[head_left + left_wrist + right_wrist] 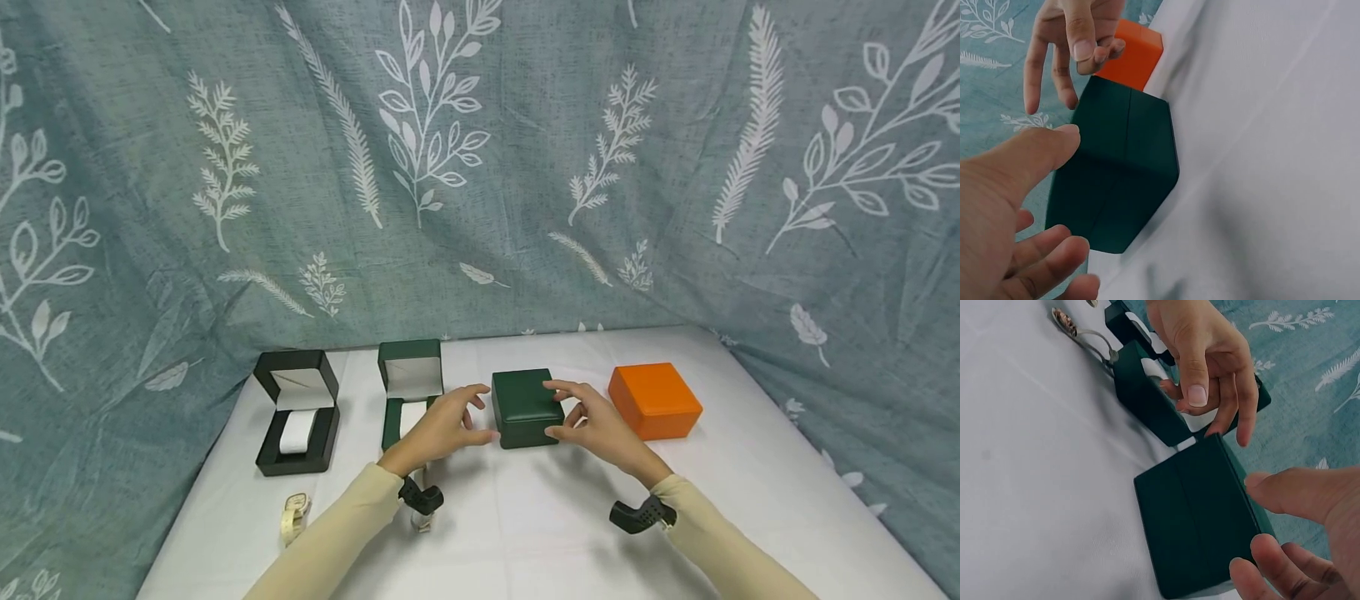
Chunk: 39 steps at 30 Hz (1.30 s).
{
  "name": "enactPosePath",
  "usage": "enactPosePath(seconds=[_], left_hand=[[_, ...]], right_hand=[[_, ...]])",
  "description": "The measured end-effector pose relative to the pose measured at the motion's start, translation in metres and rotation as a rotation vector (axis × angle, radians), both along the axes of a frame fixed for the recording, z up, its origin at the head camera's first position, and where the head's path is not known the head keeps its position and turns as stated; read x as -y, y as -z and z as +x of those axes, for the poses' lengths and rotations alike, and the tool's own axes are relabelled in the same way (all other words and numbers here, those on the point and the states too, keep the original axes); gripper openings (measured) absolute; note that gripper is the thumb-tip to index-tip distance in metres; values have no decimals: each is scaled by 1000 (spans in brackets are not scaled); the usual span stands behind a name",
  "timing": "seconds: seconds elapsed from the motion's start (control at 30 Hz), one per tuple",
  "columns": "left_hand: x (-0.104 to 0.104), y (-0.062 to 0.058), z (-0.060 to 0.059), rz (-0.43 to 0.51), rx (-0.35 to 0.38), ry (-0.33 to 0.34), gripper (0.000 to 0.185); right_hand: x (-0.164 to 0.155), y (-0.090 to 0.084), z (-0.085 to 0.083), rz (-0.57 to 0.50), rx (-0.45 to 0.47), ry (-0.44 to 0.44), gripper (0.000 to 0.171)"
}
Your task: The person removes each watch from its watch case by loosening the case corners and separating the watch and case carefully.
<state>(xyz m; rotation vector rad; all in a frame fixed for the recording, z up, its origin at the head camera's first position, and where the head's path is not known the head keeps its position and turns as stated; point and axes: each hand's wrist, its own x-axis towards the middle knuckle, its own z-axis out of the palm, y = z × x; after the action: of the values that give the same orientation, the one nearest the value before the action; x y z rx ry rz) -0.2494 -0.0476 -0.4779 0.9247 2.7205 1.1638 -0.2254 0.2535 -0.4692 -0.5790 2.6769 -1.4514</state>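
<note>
My left hand (442, 423) and right hand (592, 425) hover open on either side of the closed green box (526, 407) at mid-worktop (525, 517), barely touching it; next, I judge, comes gripping its lid and base firmly.

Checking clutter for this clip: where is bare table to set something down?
Free: the white table in front of the closed green box, between the sleeves, and right of the orange box. Crowded: the left side, with two open boxes and watches.
</note>
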Motion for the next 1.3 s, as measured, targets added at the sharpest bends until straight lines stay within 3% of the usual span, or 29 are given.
enactPosePath(seconds=[0.37, 0.93, 1.1, 1.3], left_hand=[[-2, 11, -9, -1, 57, -2, 88], [-11, 19, -22, -13, 162, 12, 104], [-14, 22, -26, -26, 151, 15, 107], [-18, 23, -32, -116, 89, 22, 116]], right_hand=[[-4, 3, -6, 24, -20, 14, 78], [-16, 27, -23, -62, 117, -25, 88], [-19, 34, -26, -89, 159, -43, 91], [-24, 37, -33, -109, 201, -76, 93]])
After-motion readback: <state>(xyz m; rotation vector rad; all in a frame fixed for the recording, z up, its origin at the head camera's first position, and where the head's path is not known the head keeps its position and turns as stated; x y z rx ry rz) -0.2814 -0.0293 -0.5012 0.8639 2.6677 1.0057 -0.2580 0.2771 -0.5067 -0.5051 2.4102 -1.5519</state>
